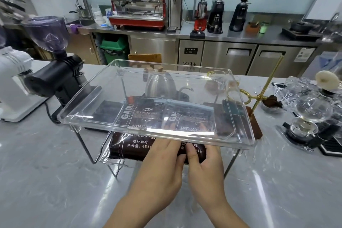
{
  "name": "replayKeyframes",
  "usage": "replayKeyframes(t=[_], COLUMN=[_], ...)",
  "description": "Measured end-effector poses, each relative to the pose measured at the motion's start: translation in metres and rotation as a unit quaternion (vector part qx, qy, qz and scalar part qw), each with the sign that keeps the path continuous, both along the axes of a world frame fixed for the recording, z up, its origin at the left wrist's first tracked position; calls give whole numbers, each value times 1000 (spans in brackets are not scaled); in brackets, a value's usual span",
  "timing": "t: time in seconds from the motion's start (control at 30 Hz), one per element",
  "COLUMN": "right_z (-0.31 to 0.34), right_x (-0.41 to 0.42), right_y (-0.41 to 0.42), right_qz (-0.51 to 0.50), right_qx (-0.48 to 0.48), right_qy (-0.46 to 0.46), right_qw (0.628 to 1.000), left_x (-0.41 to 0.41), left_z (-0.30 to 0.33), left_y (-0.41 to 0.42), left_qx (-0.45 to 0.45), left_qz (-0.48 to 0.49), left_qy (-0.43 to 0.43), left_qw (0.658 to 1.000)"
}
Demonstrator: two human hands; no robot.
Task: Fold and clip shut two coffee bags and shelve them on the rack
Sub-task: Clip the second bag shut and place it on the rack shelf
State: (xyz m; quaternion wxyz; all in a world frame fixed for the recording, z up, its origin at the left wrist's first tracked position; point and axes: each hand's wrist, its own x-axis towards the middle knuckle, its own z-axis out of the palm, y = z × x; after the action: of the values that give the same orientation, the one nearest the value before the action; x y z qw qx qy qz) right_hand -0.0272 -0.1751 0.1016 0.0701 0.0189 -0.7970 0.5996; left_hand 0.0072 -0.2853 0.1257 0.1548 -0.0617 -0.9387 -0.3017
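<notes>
A clear two-tier rack stands on the marble counter, its upper tray [77,114] bare. Two dark brown coffee bags lie side by side on the lower shelf under that tray: the left bag [129,146] and the right bag [196,122]. Through the clear tray I see a pale blue clip [185,102] across the bags' far ends. My left hand [162,164] and my right hand [203,164] both hold the right bag's near end at the front of the lower shelf, with fingers reaching under the upper tray.
A black grinder [55,77] and a white machine [13,87] stand to the left. Behind the rack sits a steel kettle [159,83]. A brass stand [262,96] and glass siphon gear [312,109] crowd the right. Bare counter lies in front.
</notes>
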Motion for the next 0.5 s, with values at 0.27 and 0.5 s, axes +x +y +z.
replayKeyframes(t=[0.27,0.5], right_z=[0,5], right_x=[2,15], right_y=[2,5], right_qz=[46,92], right_qx=[162,295], right_qy=[78,177], right_qw=[983,934], left_x=[-3,-5], left_z=[-3,-4], left_y=[2,7], left_qx=[-3,5], left_qz=[-1,5], left_qy=[23,60], left_qw=[1000,998])
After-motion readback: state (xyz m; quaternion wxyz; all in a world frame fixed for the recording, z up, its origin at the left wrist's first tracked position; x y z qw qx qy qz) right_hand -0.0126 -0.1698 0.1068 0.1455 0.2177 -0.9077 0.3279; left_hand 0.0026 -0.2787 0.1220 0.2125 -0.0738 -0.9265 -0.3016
